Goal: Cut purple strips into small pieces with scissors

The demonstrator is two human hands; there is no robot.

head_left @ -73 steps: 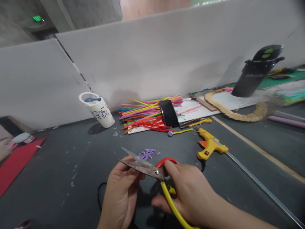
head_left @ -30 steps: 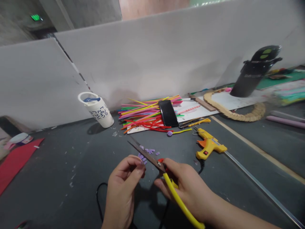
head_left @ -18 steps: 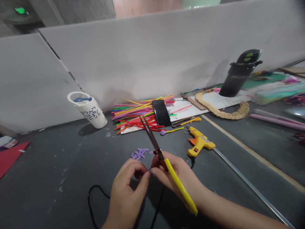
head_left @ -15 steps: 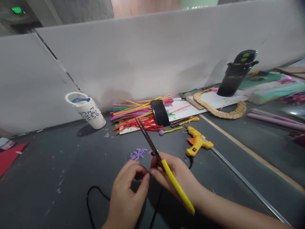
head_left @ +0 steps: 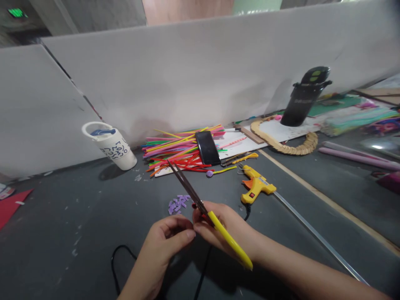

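My right hand [head_left: 223, 227] is closed around a pair of scissors [head_left: 229, 239] with yellow handles, the dark blades slanting up to the left. Close beside it, my left hand [head_left: 167, 239] has its thumb and fingers drawn together in a pinch, the tips near my right fingertips. Whatever the left fingers pinch is too small or hidden to make out. Just beyond the hands lies a small pile of cut purple pieces [head_left: 178, 204]. Past the blades, a small purple ball on a yellow-green stem [head_left: 226, 170] rests on the dark table [head_left: 93, 233].
A yellow glue gun [head_left: 258, 183] with a long clear glue stick lies to the right. Behind are colourful pipe cleaners [head_left: 171, 146], a black phone [head_left: 208, 148] and a curved tan band [head_left: 287, 148]. A white cup [head_left: 117, 150] stands left, a black bottle [head_left: 301, 102] at back right.
My left hand has turned, its thumb now lying flatter and the fingers closer together. The scissors have tipped further left and slightly down, still in my right hand. The view has shifted a little.
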